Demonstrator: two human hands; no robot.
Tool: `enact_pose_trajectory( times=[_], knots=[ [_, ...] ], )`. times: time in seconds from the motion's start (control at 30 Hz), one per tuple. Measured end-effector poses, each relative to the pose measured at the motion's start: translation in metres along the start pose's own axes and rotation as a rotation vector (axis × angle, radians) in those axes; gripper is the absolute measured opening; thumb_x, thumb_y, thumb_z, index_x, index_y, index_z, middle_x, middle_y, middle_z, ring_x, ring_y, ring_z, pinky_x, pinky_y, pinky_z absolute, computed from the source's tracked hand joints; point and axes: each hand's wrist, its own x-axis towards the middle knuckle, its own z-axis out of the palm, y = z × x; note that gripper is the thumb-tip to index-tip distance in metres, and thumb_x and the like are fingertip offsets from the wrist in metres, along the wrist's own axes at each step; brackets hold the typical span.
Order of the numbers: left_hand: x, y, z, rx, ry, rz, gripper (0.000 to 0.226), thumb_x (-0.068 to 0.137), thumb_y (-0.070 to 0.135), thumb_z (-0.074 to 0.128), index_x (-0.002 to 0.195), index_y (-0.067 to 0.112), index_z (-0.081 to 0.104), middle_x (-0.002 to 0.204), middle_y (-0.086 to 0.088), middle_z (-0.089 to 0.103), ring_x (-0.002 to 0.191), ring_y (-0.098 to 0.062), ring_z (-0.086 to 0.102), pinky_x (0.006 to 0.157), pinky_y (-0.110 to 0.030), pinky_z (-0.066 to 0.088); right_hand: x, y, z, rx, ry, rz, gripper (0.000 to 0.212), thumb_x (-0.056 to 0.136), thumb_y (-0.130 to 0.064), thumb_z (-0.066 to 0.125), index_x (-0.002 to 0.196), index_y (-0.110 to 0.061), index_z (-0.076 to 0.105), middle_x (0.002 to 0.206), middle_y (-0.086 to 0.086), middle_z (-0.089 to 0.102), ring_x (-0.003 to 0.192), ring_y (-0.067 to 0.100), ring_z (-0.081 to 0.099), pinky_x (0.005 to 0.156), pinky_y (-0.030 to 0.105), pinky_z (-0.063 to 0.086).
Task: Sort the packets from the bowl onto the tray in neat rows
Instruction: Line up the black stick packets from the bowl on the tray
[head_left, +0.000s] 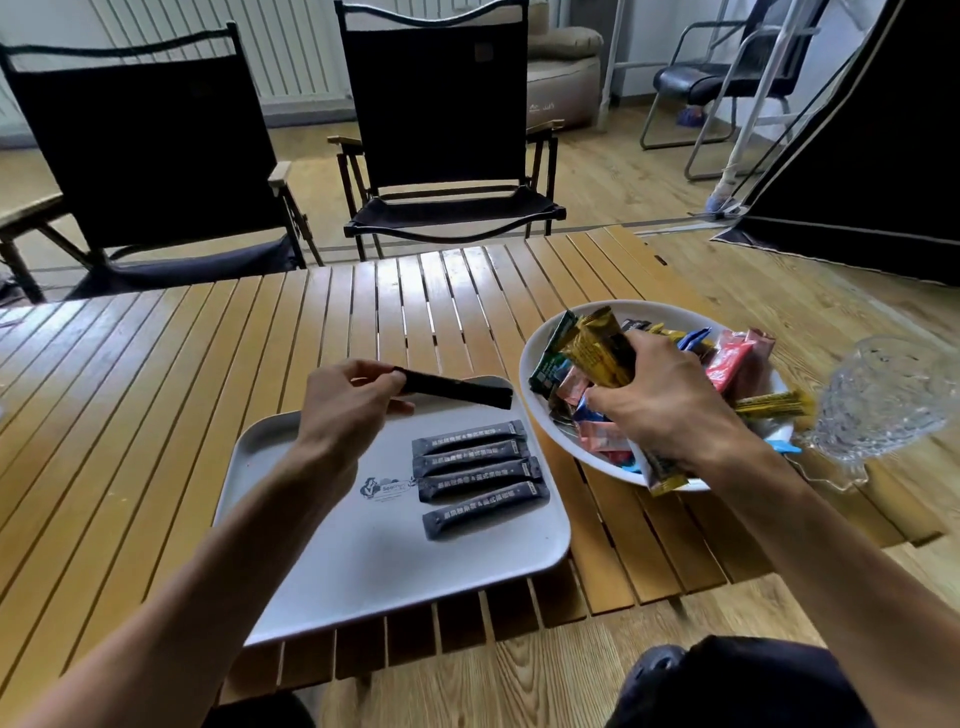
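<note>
Head view: held dark packet (457, 387) points right, toward bowl (571, 437).

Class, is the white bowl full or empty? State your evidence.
Not empty: the bowl holds a heap of coloured packets; the right hand grips gold packets in it.
</note>
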Motion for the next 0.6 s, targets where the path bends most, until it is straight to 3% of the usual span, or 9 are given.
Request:
enact_pose_trajectory(
  times=[0.2, 0.27, 0.43, 0.6],
  knots=[
    [0.004, -0.014, 0.002, -0.04, -0.027, -0.025, 0.011, 0.092, 0.006, 0.056, 0.1, 0.011, 0.062, 0.093, -0.008, 0.07, 0.077, -0.014, 0.07, 0.076, -0.031, 0.05, 0.001, 0.001, 0.002, -0.007, -0.002, -0.016, 0.02, 0.088, -0.024, 0.069, 0.099, -0.024, 0.053, 0.077, -0.013, 0.053, 0.081, 0.014, 0.056, 0.062, 0.017, 0.039],
    [0.007, -0.021, 0.002, -0.011, -0.077, 0.017, 0.012, 0.091, 0.006, 0.057, 0.101, 0.01, 0.061, 0.094, -0.008, 0.07, 0.082, -0.015, 0.07, 0.079, -0.032, 0.052, 0.0, 0.001, 0.003, -0.006, -0.005, -0.017, 0.021, 0.087, -0.025, 0.069, 0.103, -0.022, 0.055, 0.078, -0.014, 0.053, 0.083, 0.014, 0.057, 0.069, 0.02, 0.043],
    [0.015, -0.039, -0.001, 0.431, -0.221, 0.281, 0.016, 0.087, 0.004, 0.062, 0.089, 0.02, 0.065, 0.093, 0.001, 0.069, 0.091, -0.011, 0.064, 0.08, -0.022, 0.051, -0.001, 0.001, 0.002, -0.005, -0.011, -0.031, 0.024, 0.087, -0.025, 0.07, 0.104, -0.026, 0.053, 0.078, -0.016, 0.052, 0.085, 0.014, 0.057, 0.077, 0.024, 0.045],
    [0.016, -0.048, -0.007, 0.706, -0.253, 0.513, 0.026, 0.086, -0.004, 0.058, 0.094, 0.017, 0.07, 0.111, -0.003, 0.065, 0.102, -0.021, 0.062, 0.084, -0.038, 0.056, 0.0, 0.001, 0.003, -0.01, -0.007, -0.035, 0.026, 0.086, -0.026, 0.071, 0.106, -0.024, 0.054, 0.08, -0.014, 0.053, 0.087, 0.014, 0.057, 0.079, 0.025, 0.047]
  ],
)
